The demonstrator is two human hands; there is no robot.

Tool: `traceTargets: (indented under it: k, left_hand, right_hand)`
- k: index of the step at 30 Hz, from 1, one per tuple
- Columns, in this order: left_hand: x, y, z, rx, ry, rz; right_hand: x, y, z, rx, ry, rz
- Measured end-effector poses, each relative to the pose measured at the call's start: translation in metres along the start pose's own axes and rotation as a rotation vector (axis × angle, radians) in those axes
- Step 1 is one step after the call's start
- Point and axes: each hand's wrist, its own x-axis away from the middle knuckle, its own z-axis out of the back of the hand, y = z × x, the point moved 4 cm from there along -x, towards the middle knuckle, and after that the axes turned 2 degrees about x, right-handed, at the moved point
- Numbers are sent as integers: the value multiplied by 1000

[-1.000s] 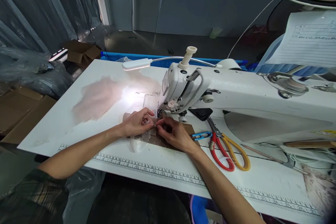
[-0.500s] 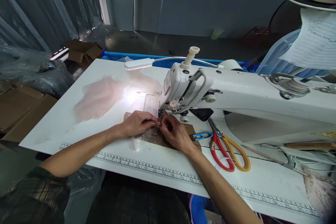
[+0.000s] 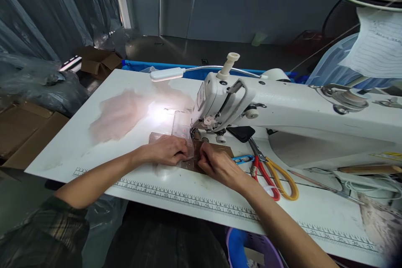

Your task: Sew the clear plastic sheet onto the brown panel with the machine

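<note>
Sheer pale piece (image 3: 181, 123), fabric or film, I cannot tell which: lying beside the needle area (image 3: 192, 133), its near end under my left fingers and over the brown board (image 3: 197, 150). Fault to note: so thin a thing could pucker or slide askew if pressed unevenly.

Left hand (image 3: 169, 150), mine, one: fingers curled, knuckles up, resting on the piece; whether they pinch it or merely press, I cannot tell. Hazard: fingertips near the needle area, a likely injury should the machine run with them any closer.

Right hand (image 3: 218, 163), mine, one: fingertips drawn together over the brown board, apart from the left; anything as fine as a thread between them is too small to make out. Hazard: a thread tugged from here could drag the edge out of line.

Sewing machine (image 3: 292, 100), white, one: head just beyond my hands.

Thread snips (image 3: 243, 159), blue, one, and scissors (image 3: 261, 158), red and yellow handles, one pair: just beside my right wrist. Hazard: a backward sweep of that forearm could knock them or catch on the handles.

Lamp (image 3: 167, 74), white, one: above the table (image 3: 78, 146); its glare could wash out a pale edge.

Pink fabric (image 3: 121, 115), apparently sheer: spread farther left; a brushing sleeve could crease it.
</note>
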Motion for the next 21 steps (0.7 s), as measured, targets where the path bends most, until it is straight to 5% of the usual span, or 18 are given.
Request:
traceTargets:
  k: [12,17,21]
  left_hand:
    - [5,-4,5,16,-71,-10]
    - [17,17,27,64,149,-20]
    - [31,28,8,19,102,123]
  right_hand:
    - [13,14,4,177,111,-15]
    - [15,1,-1,20,114,-29]
    - [14,-4,-5,9,79,7]
